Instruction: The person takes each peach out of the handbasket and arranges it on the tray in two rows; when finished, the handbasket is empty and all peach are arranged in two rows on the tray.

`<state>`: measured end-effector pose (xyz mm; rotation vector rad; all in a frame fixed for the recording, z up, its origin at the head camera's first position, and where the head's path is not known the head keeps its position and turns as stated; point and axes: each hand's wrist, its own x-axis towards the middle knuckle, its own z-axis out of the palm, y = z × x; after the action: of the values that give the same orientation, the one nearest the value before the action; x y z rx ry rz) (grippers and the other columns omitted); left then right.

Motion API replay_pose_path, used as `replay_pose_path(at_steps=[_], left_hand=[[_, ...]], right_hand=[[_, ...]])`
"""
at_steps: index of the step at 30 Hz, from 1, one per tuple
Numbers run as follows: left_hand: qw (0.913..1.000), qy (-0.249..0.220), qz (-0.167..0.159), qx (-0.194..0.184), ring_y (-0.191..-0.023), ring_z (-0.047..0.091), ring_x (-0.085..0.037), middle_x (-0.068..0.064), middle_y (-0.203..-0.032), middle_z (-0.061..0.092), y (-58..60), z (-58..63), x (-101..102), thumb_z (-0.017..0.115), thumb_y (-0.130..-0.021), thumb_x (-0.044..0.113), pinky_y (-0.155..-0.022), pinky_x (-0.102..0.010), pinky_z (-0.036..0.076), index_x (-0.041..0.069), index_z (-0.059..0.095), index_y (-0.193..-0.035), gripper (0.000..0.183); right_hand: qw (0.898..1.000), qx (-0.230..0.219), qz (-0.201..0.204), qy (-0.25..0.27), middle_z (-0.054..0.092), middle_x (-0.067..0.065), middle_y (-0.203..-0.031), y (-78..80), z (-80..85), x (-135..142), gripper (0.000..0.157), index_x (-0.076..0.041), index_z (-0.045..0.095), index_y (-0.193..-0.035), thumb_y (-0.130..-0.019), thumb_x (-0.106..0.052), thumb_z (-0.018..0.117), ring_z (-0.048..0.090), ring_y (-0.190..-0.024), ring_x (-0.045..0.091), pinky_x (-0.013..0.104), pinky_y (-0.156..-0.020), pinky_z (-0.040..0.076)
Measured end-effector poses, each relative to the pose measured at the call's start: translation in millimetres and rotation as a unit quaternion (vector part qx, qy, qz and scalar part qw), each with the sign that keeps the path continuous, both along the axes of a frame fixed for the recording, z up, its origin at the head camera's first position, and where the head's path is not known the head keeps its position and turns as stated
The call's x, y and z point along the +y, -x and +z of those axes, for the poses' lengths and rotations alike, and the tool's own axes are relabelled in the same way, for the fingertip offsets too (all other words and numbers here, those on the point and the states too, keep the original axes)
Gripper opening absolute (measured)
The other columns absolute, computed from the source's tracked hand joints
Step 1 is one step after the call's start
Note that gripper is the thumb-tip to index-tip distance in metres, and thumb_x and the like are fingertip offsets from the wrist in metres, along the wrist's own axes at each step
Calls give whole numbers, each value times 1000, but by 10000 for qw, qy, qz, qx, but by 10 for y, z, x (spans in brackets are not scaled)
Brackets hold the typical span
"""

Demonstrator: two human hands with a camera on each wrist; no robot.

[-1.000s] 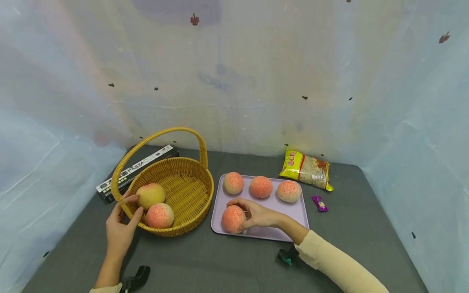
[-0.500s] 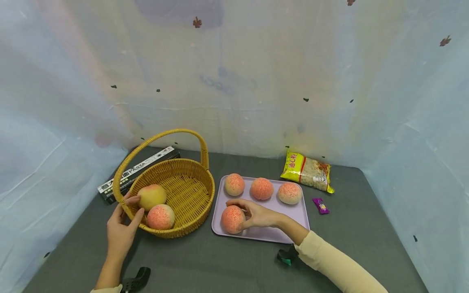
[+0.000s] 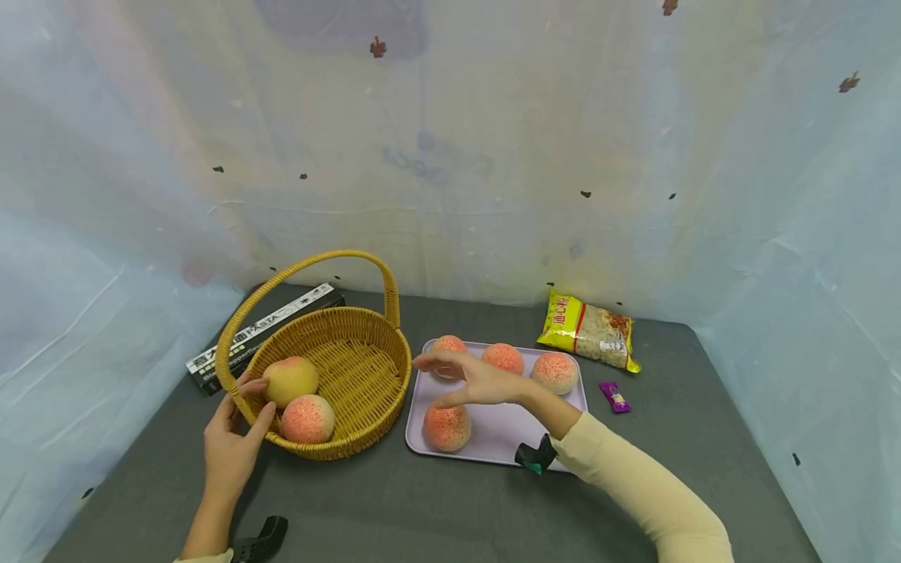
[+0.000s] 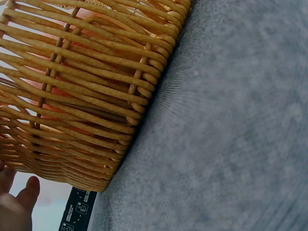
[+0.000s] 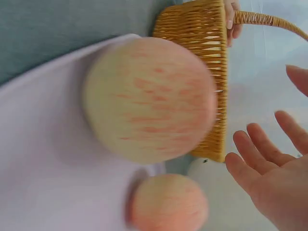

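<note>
A wicker basket (image 3: 352, 367) holds a yellow peach (image 3: 290, 380) and a pink peach (image 3: 306, 418). My left hand (image 3: 235, 426) grips its near-left rim, fingers over the edge beside the yellow peach and thumb outside; the left wrist view shows the basket wall (image 4: 86, 96). My right hand (image 3: 461, 375) hovers open, fingers spread, above a lilac tray (image 3: 507, 426). Just below it a pink peach (image 3: 446, 426) lies free on the tray. Three more peaches sit along the tray's far side, the left one partly hidden by my fingers. The right wrist view shows the near peach (image 5: 149, 98) and my straight fingers (image 5: 260, 161).
A black pasta box (image 3: 263, 324) lies behind the basket. A yellow bag (image 3: 587, 332) and a purple sweet (image 3: 615, 396) lie right of the tray. A black clip (image 3: 260, 538) lies near the front edge. Pale sheeting walls the table on three sides.
My right hand has let go of the near pink peach and risen above it with fingers spread. The peach stays on the tray. My left hand has kept its hold on the basket.
</note>
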<state>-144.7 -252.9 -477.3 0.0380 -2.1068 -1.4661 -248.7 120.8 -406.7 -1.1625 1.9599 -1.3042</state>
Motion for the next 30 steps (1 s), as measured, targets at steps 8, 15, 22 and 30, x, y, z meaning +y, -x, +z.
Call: replay_pose_path(at_steps=[8, 15, 22, 30], left_hand=[[9999, -60, -103, 122, -136, 45, -16, -19, -144, 51, 91, -158, -85, 66, -90, -9, -99, -12, 40, -11, 60, -123, 34], [10000, 0, 9, 9, -136, 45, -15, -20, -144, 51, 93, -161, -81, 66, -90, -9, -99, -12, 40, -10, 61, -124, 34], [9999, -74, 47, -64, -137, 44, -18, -17, -144, 52, 89, -131, -96, 67, -90, -9, -99, -12, 40, -9, 62, -123, 33], [9999, -84, 6, -126, -137, 45, -17, -16, -147, 49, 89, -147, -90, 68, -91, -6, -98, -11, 40, -7, 62, -125, 35]], right_hand=[[9922, 1037, 629, -297, 48, 9, -146, 127, 250, -383, 56, -4, 49, -144, -93, -9, 69, 40, -138, 18, 36, -114, 33], [9860, 1256, 860, -679, 49, 8, -147, 197, 392, -765, 54, -8, 53, -142, -91, -8, 70, 39, -137, 10, 29, -114, 29], [9723, 1373, 1582, -1034, 52, 14, -145, 342, 510, -1147, 56, 1, 50, -142, -91, -9, 71, 44, -136, 15, 21, -111, 32], [9635, 725, 2056, -1551, 52, 17, -145, 411, 462, -1610, 59, 3, 48, -144, -91, -5, 73, 51, -131, 18, 22, -106, 40]])
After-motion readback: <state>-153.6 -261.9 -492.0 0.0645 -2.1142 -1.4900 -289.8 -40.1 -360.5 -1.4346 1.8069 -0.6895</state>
